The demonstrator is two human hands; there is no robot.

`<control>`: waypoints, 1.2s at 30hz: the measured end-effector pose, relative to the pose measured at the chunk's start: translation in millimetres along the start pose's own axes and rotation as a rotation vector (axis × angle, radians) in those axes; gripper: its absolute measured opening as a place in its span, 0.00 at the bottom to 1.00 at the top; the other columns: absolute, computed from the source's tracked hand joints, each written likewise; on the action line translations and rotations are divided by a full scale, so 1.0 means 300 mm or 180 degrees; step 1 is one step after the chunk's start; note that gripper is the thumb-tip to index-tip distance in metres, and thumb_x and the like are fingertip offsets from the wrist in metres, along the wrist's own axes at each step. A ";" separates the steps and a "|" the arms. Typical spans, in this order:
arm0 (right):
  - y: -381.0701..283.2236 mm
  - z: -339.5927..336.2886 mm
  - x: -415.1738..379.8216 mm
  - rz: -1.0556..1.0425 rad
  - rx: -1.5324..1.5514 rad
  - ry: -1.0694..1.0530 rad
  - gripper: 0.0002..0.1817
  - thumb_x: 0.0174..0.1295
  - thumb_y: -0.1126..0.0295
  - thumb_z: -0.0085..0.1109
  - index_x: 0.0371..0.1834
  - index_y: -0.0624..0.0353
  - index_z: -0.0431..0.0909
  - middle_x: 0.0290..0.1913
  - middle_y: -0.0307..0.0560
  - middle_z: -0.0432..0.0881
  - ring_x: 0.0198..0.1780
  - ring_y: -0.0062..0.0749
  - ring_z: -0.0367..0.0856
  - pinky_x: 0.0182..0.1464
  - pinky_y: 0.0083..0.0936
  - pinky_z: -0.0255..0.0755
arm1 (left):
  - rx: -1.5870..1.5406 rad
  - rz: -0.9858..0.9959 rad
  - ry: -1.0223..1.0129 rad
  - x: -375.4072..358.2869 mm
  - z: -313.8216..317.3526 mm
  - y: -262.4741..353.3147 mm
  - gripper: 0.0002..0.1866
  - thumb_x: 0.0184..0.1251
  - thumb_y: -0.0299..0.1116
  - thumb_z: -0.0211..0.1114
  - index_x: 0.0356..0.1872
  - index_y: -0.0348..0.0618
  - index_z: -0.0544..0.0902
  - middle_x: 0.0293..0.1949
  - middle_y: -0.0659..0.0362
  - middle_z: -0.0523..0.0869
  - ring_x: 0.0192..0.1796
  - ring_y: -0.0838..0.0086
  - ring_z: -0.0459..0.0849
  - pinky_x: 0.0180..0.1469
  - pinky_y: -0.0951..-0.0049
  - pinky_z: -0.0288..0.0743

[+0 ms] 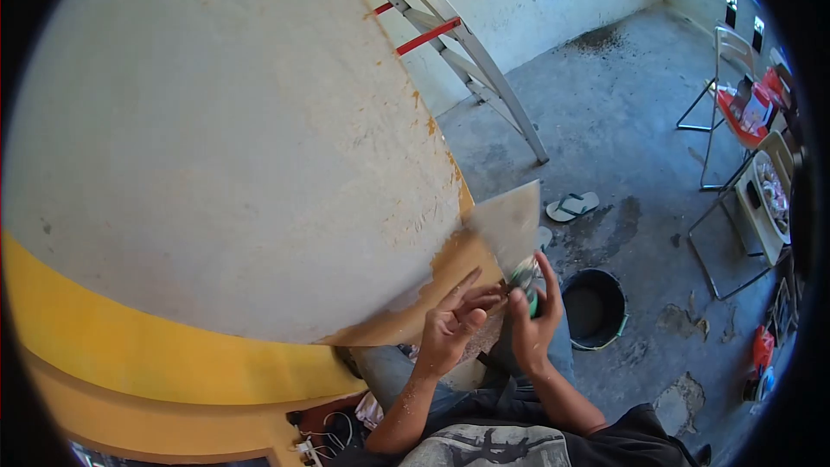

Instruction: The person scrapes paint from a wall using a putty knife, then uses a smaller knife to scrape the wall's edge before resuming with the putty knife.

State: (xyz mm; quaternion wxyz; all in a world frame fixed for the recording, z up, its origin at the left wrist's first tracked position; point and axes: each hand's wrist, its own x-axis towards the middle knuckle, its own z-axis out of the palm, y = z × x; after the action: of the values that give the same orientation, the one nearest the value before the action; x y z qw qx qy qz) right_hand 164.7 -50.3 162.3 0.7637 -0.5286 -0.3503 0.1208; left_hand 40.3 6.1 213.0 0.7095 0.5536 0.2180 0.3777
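My right hand (536,329) is closed round the green handle of a trowel (510,218), thumb up and one finger stretched along it. The trowel's broad, pale flat blade stands tilted up beyond my hand, close to the wall's edge. My left hand (450,329) is open, palm turned up and fingers spread, its fingertips right beside the handle. Pale specks dot both forearms. In front of me is a wall (233,138) coated in whitish filler, with bare yellow and orange-brown paint along its lower and right edges.
A ladder (493,78) with red braces stands behind the wall's edge. A black bucket (594,310) is on the concrete floor to my right, near a flip-flop (572,207). Folding chairs (743,112) loaded with bags stand at far right. Cables (333,432) lie low at left.
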 end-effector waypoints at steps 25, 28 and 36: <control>-0.049 0.076 -0.216 0.2958 0.2189 -0.0233 0.12 0.70 0.54 0.51 0.43 0.50 0.69 0.32 0.40 0.78 0.31 0.28 0.79 0.30 0.27 0.76 | 0.1093 0.0314 -0.2337 -0.669 -0.033 0.213 0.18 0.65 0.38 0.68 0.52 0.40 0.85 0.51 0.53 0.84 0.57 0.61 0.80 0.61 0.65 0.71; -0.027 0.121 -0.178 0.2796 0.2169 0.0248 0.13 0.70 0.53 0.50 0.43 0.49 0.69 0.32 0.40 0.78 0.31 0.30 0.79 0.31 0.28 0.77 | 0.0602 0.1101 -0.2695 -0.698 0.126 0.399 0.16 0.66 0.39 0.68 0.51 0.42 0.86 0.49 0.54 0.86 0.54 0.67 0.82 0.57 0.69 0.73; 0.019 0.142 -0.243 0.2962 0.1269 -0.0422 0.13 0.69 0.55 0.52 0.41 0.53 0.70 0.30 0.43 0.77 0.29 0.33 0.80 0.31 0.31 0.80 | -0.0059 0.2819 -0.1123 -0.671 0.190 0.469 0.11 0.68 0.34 0.63 0.26 0.44 0.88 0.27 0.65 0.87 0.48 0.55 0.86 0.73 0.32 0.46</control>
State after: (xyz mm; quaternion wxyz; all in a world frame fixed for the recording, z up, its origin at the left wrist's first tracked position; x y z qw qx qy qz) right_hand 84.7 -57.8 135.8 0.6911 -0.4639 -0.0957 0.5459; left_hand -84.4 -171.5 341.4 0.5114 0.6425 -0.1661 0.5459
